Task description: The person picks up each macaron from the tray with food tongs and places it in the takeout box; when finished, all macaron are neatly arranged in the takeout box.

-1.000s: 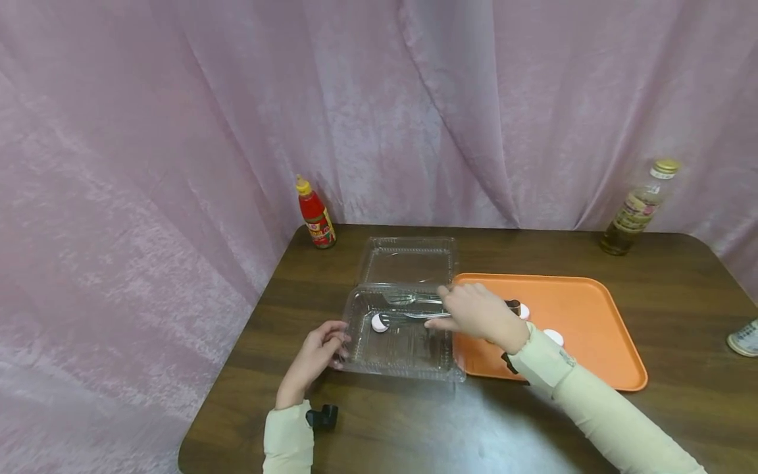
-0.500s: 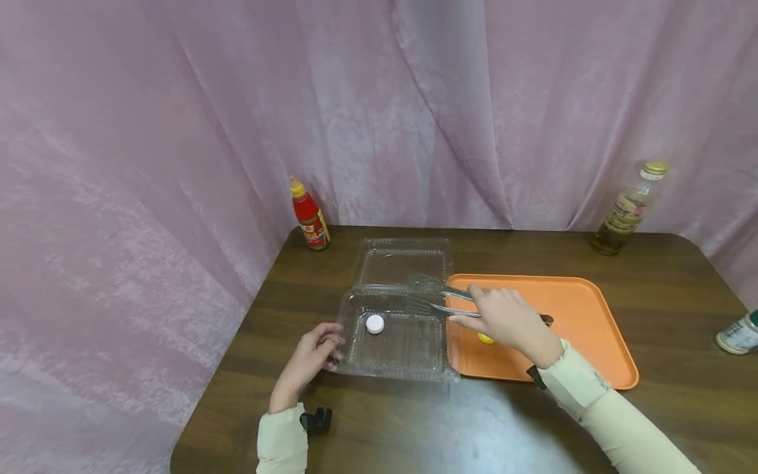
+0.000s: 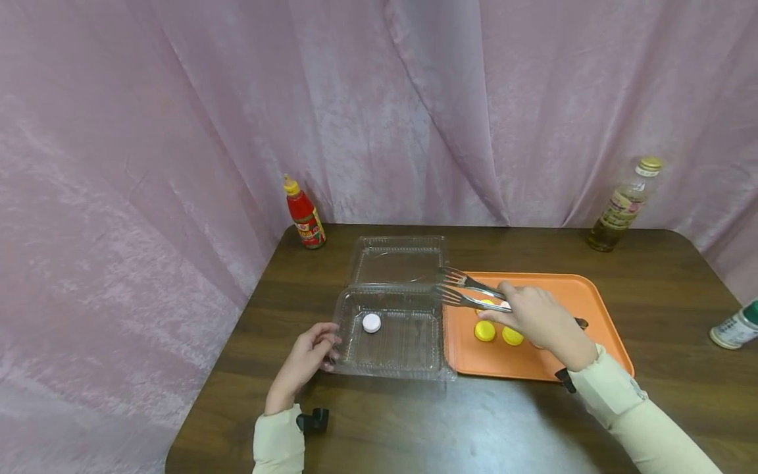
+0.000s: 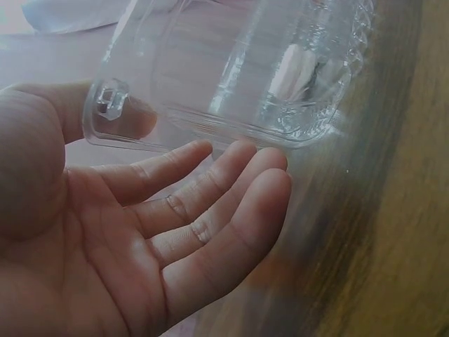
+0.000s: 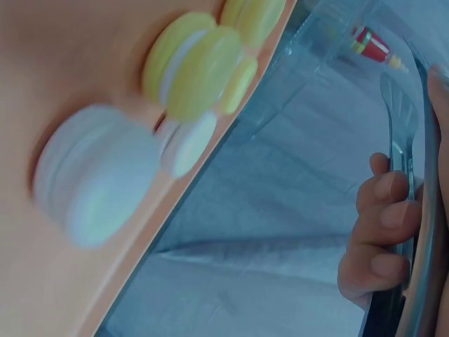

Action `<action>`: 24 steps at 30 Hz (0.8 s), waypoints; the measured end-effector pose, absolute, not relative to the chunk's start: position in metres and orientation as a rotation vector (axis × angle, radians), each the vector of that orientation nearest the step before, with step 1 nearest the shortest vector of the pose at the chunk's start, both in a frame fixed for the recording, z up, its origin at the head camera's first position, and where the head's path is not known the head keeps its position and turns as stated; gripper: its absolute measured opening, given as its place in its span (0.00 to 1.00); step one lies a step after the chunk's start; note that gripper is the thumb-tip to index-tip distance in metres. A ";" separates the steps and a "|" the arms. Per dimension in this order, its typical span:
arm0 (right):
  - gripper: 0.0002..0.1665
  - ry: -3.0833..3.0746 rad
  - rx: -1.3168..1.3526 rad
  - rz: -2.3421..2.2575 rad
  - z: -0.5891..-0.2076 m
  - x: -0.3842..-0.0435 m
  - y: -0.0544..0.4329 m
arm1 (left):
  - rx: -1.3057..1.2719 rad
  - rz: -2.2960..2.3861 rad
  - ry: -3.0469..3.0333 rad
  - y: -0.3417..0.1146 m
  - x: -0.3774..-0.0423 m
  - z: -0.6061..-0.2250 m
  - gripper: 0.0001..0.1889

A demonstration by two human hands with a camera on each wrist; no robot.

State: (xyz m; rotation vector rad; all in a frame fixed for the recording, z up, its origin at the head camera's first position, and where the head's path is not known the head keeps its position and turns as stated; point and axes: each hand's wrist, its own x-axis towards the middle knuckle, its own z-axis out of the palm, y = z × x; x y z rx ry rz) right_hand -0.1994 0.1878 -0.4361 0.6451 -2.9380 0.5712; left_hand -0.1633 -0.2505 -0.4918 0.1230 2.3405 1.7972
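Note:
My left hand (image 3: 302, 361) holds the left rim of a clear plastic clamshell container (image 3: 408, 345), thumb on one side and curled fingers on the other. The thumb shows through the plastic in the left wrist view. One white macaron (image 3: 371, 323) lies inside, towards the left. My right hand (image 3: 545, 326) grips metal serving tongs (image 3: 474, 303) above an orange tray (image 3: 568, 293). The tongs' fork-like ends are spread, nothing between them, over the container's right side. Yellow macarons (image 3: 485, 330) and white macarons (image 5: 98, 175) lie on the tray, partly hidden by hand and tongs.
The container's lid (image 3: 399, 263) lies folded back behind it. A red sauce bottle (image 3: 306, 214) stands at the back left, and an oil bottle (image 3: 624, 204) at the back right. A green-capped jar (image 3: 736, 327) is at the right edge. Pink curtain (image 3: 355, 99) hangs behind the table.
My right hand has drawn the tongs out of the container and to the right, over the tray. The white macaron stays in the container, and the tongs have opened wider. My left hand keeps its place.

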 end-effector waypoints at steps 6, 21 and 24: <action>0.29 -2.882 0.644 0.471 -0.437 -0.196 0.204 | 0.107 1.801 2.344 -0.250 -0.163 -0.491 0.19; 0.31 -2.887 0.529 0.350 -0.448 -0.181 0.251 | 0.122 1.812 2.341 -0.249 -0.162 -0.492 0.19; 0.32 -2.909 0.502 0.321 -0.449 -0.178 0.260 | 0.106 1.816 2.347 -0.248 -0.162 -0.492 0.19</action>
